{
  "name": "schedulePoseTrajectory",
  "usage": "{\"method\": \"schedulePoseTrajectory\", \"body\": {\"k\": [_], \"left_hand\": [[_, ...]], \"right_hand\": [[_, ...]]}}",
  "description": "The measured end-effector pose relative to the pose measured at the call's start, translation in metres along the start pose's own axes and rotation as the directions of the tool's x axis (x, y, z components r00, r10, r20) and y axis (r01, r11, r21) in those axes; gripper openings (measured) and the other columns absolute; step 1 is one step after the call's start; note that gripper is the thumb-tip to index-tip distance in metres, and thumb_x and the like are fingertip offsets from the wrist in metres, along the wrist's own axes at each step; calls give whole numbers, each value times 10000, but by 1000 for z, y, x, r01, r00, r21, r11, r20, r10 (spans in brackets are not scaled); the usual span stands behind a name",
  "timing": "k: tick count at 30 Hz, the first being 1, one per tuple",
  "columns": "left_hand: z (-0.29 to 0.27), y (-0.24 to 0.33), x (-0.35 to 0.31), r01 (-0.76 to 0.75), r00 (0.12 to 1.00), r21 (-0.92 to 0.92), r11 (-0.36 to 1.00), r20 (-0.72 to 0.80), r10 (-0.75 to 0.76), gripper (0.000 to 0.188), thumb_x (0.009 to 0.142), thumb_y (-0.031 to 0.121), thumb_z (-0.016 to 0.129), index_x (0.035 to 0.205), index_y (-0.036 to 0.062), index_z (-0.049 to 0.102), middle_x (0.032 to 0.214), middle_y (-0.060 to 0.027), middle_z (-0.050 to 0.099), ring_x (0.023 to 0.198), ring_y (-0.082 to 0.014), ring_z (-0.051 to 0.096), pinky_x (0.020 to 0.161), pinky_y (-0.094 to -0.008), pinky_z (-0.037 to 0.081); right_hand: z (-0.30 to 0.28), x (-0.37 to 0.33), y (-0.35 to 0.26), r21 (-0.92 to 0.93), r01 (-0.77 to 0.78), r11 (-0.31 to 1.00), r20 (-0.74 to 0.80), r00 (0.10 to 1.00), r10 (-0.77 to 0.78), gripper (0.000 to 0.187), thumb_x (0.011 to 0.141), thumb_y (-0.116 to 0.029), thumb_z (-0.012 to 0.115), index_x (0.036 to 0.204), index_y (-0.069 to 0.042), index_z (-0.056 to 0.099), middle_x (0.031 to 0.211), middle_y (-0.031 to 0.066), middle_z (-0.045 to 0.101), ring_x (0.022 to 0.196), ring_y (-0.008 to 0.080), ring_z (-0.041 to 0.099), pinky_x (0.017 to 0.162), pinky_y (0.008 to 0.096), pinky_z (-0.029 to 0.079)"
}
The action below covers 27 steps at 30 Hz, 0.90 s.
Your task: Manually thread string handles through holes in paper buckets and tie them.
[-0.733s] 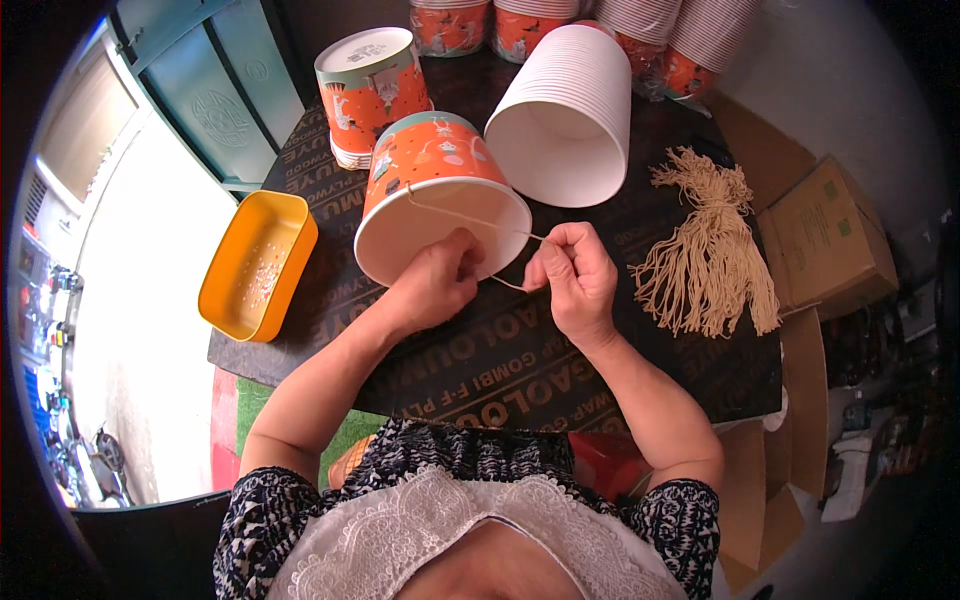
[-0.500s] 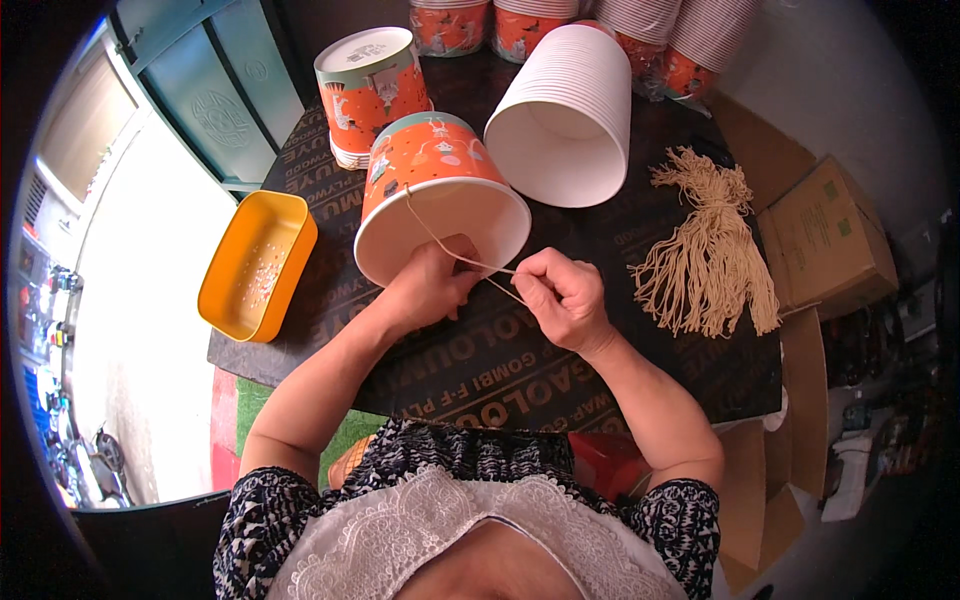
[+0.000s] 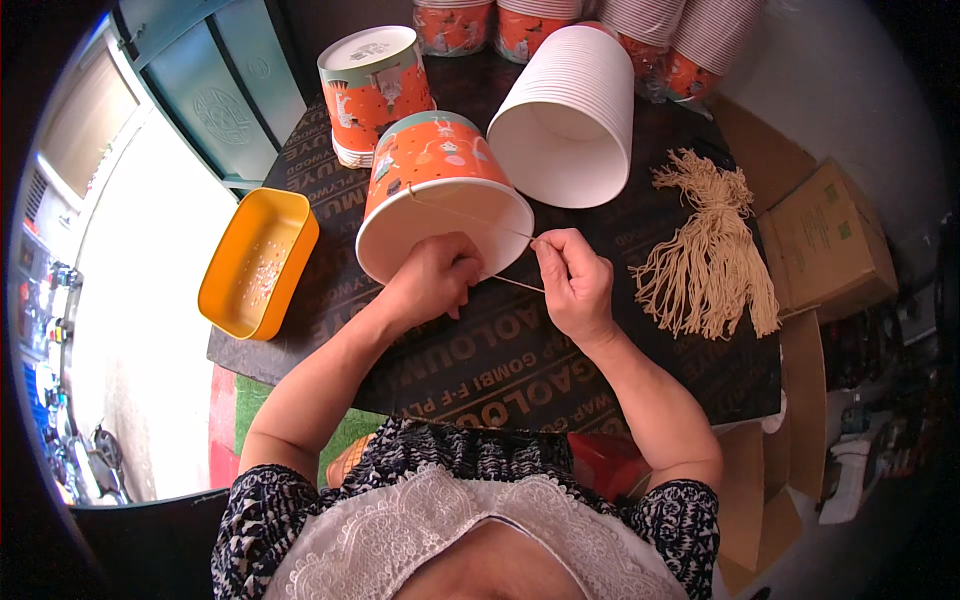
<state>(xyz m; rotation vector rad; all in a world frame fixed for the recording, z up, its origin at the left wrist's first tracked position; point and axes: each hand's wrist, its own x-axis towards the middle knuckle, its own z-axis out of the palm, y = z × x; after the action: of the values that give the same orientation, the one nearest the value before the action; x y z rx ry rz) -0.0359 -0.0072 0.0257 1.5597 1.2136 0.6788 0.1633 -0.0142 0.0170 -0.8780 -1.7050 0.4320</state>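
From where I stand, the orange bucket (image 3: pixel 440 155) lies tipped on the dark table (image 3: pixel 690 385), its white mouth turned to the near side, in front of the person. A thin pale cord (image 3: pixel 515 284) runs from the left of its rim, across the mouth, to the right hand (image 3: pixel 577 285), which pinches it between thumb and fingertips. A second stretch of cord comes out beside the left hand (image 3: pixel 435 280). That hand is curled at the mouth's near edge; I can't tell whether it grips the rim, the cord or both.

What would worry me is the pull. If the right hand tugs harder on one stretch than the other, I'd expect uneven lengths, or the cord sliding out at the left. Too sharp a tug might crease or tear the rim, if it is paper as it looks. Should the left hand ease off, the tipped bucket could roll right into the white nested stack (image 3: pixel 560 110) just beside it. A wide swing of the left elbow might also catch the yellow tub (image 3: pixel 222 270) on the left and spill the small bits inside.
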Motion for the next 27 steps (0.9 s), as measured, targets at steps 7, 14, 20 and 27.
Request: {"method": "schedulePoseTrajectory", "body": {"k": [7, 14, 20, 27], "left_hand": [[-2, -3, 2, 18, 1000, -52, 998, -16, -19, 150, 933, 49, 441, 842, -31, 530, 694, -69, 556, 525, -144, 580, 415, -263, 485], [0, -1, 1, 9, 1000, -76, 997, -18, -11, 131, 941, 50, 445, 856, -24, 511, 711, -71, 557, 531, -144, 586, 404, -263, 481], [2, -1, 1, 16, 999, -85, 996, -33, -19, 119, 935, 44, 451, 854, -18, 513, 711, -73, 558, 526, -146, 588, 400, -264, 478], [3, -3, 1, 0, 999, -101, 995, -51, -5, 114, 926, 35, 461, 846, -24, 518, 688, -77, 556, 508, -147, 583, 391, -268, 474]], "right_hand": [[-1, -1, -5, 20, 11, 1000, 98, 995, -13, 54, 897, -26, 586, 850, -2, 578, 574, 46, 546, 490, 105, 549, 451, 251, 418], [-8, 0, 1, 133, 119, 984, 184, 973, -142, 163, 931, -70, 506, 831, 22, 596, 585, 44, 560, 497, 98, 542, 470, 230, 404], [-1, -6, -1, 66, -22, 998, 197, 980, 9, 130, 899, -73, 551, 821, 19, 600, 559, 70, 566, 471, 138, 564, 460, 256, 425], [15, -14, -1, -288, 92, 953, 350, 937, 15, 169, 803, -194, 696, 820, -76, 577, 549, 109, 592, 514, 310, 628, 465, 411, 486]]}}
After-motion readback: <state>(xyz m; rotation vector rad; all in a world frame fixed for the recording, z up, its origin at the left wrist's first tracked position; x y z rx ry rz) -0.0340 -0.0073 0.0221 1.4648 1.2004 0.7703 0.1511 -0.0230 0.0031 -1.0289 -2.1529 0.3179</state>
